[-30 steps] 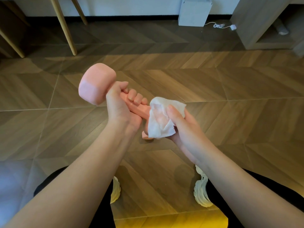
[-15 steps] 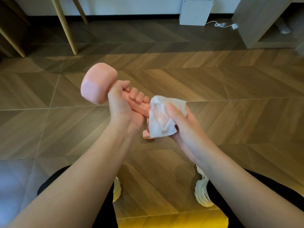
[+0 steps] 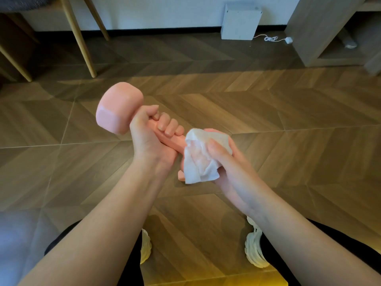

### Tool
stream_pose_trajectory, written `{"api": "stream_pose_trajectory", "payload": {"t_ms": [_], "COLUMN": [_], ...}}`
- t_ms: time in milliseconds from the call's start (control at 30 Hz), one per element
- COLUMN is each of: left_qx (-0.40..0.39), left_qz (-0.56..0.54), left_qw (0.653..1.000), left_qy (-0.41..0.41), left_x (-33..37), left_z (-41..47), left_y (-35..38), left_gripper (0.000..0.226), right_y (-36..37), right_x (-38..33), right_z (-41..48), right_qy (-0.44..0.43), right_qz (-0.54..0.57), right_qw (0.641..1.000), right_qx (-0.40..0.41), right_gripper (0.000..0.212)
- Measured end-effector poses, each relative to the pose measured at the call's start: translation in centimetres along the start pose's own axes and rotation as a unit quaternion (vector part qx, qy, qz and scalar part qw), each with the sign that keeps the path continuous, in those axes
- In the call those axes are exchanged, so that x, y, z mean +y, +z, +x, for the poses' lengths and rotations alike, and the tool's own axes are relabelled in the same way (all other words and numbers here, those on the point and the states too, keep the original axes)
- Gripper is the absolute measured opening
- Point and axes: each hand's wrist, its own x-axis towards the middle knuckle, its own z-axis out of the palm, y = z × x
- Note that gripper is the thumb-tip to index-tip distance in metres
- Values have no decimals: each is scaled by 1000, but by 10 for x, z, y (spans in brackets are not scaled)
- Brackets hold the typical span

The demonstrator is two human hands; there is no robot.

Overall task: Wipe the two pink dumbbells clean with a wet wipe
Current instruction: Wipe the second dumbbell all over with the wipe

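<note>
A pink dumbbell [image 3: 117,109] is held in the air above the floor, tilted, with its far head up at the left. My left hand [image 3: 152,137] grips its handle, fingers curled round the bar. My right hand [image 3: 224,164] holds a white wet wipe [image 3: 198,162] wrapped over the near head, which is almost fully covered; only a pink edge shows below the wipe. A second dumbbell is not in view.
Wooden chair or table legs [image 3: 77,36] stand at the back left. A white box [image 3: 240,21] with a cable sits by the wall, and a wooden cabinet [image 3: 315,32] at the back right. My two light shoes [image 3: 254,248] are on the herringbone floor below.
The wipe has shifted a little under my right hand on the near head. The dumbbell and my left hand have stayed nearly in place.
</note>
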Motion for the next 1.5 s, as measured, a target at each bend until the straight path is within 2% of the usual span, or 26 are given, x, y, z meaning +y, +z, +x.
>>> {"api": "stream_pose_trajectory", "payload": {"t_ms": [100,200,400,467,567,667,767,900,1033,1100,1200,1300,1400,1500], "left_qx": [-24,-23,65,86,82,62,55,70,65,55,45,45,66,77], "left_qz": [-16,-13,-4,-10,-7,0,-15,-20,-2,11,1,0,-21,-24], "left_qw": [1000,1000,997,996,996,998,998,997,998,998,999,999,998,997], "left_qy": [-6,-12,-33,-34,-17,-4,-7,-11,-23,-18,-19,-10,-14,-12], "left_x": [4,2,-11,-11,-8,-4,-1,1,-5,-9,-10,-3,1,1], "left_z": [3,3,3,4,4,3,3,1,-5,-6,-5,-2,-1,-2], "left_y": [-2,-5,-5,-6,-6,-5,-4,-5,-5,-3,-1,-3,-7,-9], "left_gripper": [35,33,28,30,31,30,30,27,33,32,31,30,29,28], "right_y": [-5,-9,-4,-3,4,6,0,-7,2,5,2,-9,-18,-14], "right_x": [-6,-4,4,4,6,5,1,-1,8,10,8,4,3,6], "right_z": [-2,-3,-1,-2,0,5,6,1,-1,1,3,2,-1,-2], "right_qy": [44,34,-47,-74,-91,-93,-93,-83,-96,-94,-85,-68,-72,-86], "right_qz": [47,46,-106,-141,-130,-85,-71,-97,-121,-108,-86,-27,-67,-100], "right_qw": [995,993,993,987,987,991,993,988,988,989,992,997,987,985], "right_qx": [-73,-99,16,24,23,34,-8,-86,-7,36,47,-23,-126,-110], "right_gripper": [62,60,66,70,70,54,38,53,57,48,39,47,49,60]}}
